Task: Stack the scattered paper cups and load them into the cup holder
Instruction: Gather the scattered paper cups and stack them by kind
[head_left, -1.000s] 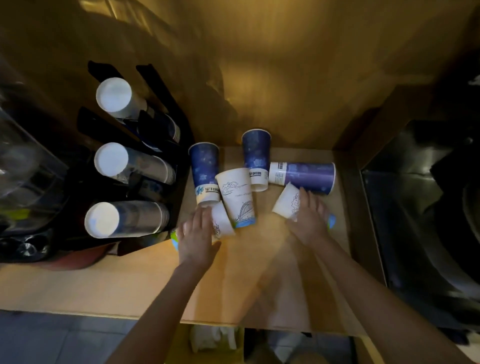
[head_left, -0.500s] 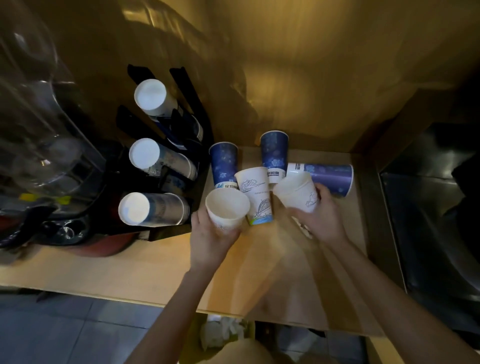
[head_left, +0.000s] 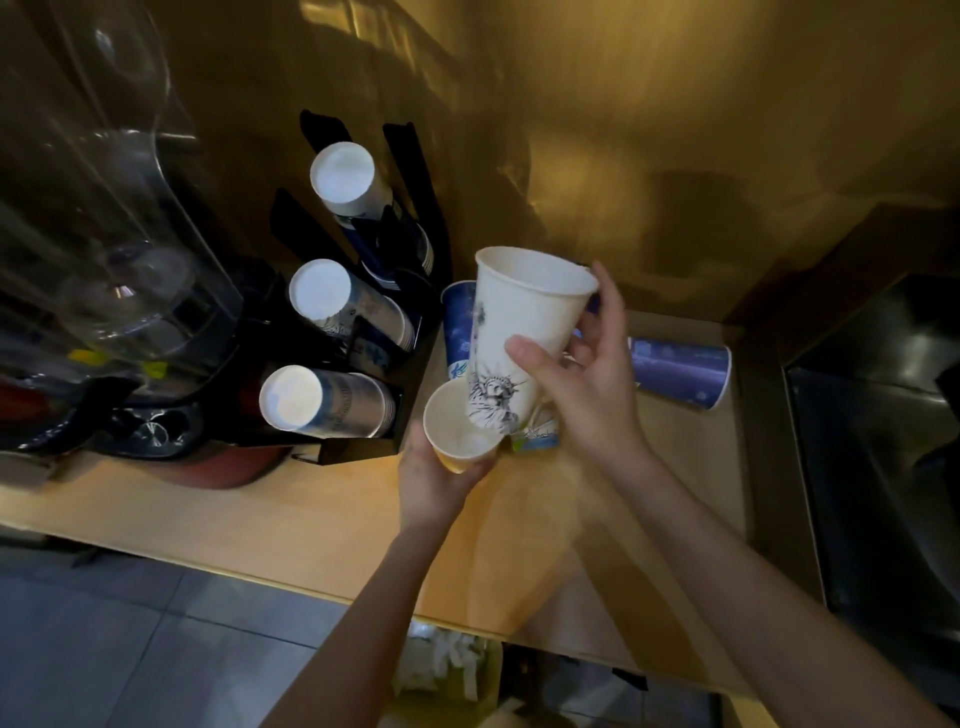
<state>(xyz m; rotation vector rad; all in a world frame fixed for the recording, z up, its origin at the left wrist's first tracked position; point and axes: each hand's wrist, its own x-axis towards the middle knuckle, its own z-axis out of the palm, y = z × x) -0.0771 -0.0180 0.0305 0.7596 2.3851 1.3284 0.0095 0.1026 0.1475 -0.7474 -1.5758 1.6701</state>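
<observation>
My right hand (head_left: 587, 384) grips a tall white paper cup (head_left: 519, 332) printed with a statue drawing, mouth up. Its base dips into the open mouth of a second white cup (head_left: 457, 441), which my left hand (head_left: 431, 483) holds from below. Behind them a blue cup (head_left: 460, 332) stands upside down, and another blue cup (head_left: 680, 369) lies on its side on the wooden counter (head_left: 311, 509). A further cup (head_left: 540, 434) is mostly hidden behind my hands. The black cup holder (head_left: 415, 364) at the left carries three slanted stacks of cups (head_left: 332, 400).
A clear blender jug (head_left: 119, 218) on a dark base (head_left: 150, 431) stands left of the holder. A dark steel sink (head_left: 878, 457) lies to the right. A brown wall (head_left: 649, 130) closes the back. A bin with crumpled paper (head_left: 447, 670) sits under the counter's front edge.
Both hands picked white cups up off the counter and raised them. My right hand has lifted its cup and brought its base into the mouth of the left hand's cup.
</observation>
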